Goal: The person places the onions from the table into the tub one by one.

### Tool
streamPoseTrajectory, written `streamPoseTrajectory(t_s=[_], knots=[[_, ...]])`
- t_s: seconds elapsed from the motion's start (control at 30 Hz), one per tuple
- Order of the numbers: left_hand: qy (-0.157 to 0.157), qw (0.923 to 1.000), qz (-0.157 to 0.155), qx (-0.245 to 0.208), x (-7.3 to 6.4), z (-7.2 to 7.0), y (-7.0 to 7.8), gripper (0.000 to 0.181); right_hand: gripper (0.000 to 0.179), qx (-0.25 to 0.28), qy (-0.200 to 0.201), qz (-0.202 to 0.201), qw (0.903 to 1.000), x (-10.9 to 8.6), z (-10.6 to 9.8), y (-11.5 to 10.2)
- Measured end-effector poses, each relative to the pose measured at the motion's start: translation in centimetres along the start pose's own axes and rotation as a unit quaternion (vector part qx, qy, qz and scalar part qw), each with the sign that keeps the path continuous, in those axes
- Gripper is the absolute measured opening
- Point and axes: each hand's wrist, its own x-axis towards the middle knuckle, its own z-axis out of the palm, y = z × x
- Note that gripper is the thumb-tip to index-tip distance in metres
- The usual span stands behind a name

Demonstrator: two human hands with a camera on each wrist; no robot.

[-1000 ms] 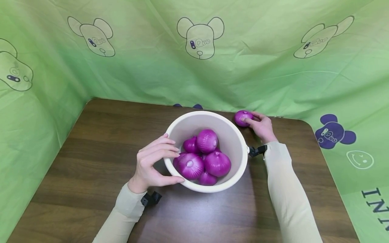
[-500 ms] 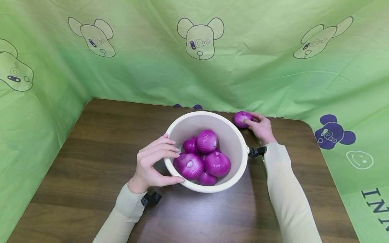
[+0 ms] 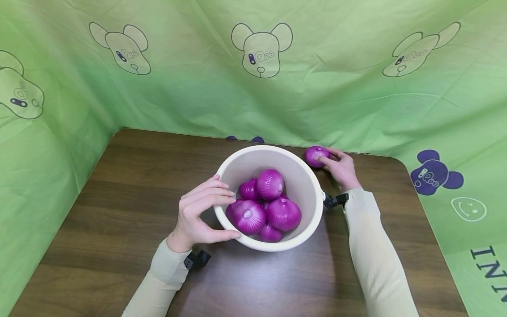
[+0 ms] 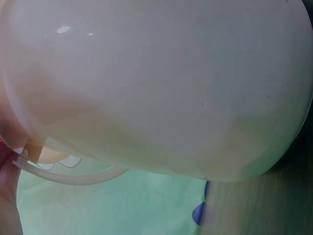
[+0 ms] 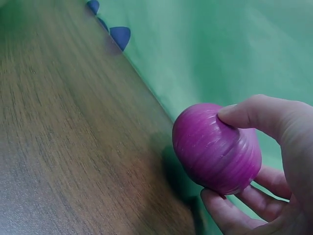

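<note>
A white bucket (image 3: pixel 318 211) stands mid-table with several purple onions (image 3: pixel 248 216) piled inside. My left hand (image 3: pixel 198 215) grips its left rim, the thumb along the near edge and the fingers reaching over into the opening. In the left wrist view the bucket wall (image 4: pixel 161 88) fills most of the picture, and only part of the hand shows at the left edge. Behind the bucket on the right, my right hand (image 3: pixel 341 168) holds one purple onion (image 3: pixel 316 156). The right wrist view shows this onion (image 5: pixel 215 149) pinched between the thumb on top and the fingertips below.
The brown wooden table (image 3: pixel 119 198) ends at a green cloth (image 3: pixel 190 101) printed with cartoon heads, which hangs behind and along both sides. The onion in my right hand is close to the table's back edge. A pale curved handle (image 4: pixel 73 179) hangs along the bucket.
Almost nothing differs. The right hand and its onion shift very slightly, while the left hand stays on the bucket rim and the piled onions keep their places.
</note>
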Motion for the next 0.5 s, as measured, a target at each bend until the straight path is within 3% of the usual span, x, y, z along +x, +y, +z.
streamPoseTrajectory(t_s=[0.5], knots=[[-0.002,1.0,-0.005,0.001,-0.08,-0.02,0.02,0.054,0.071,-0.003,0.005,-0.006,1.0,-0.4,-0.21,-0.92]])
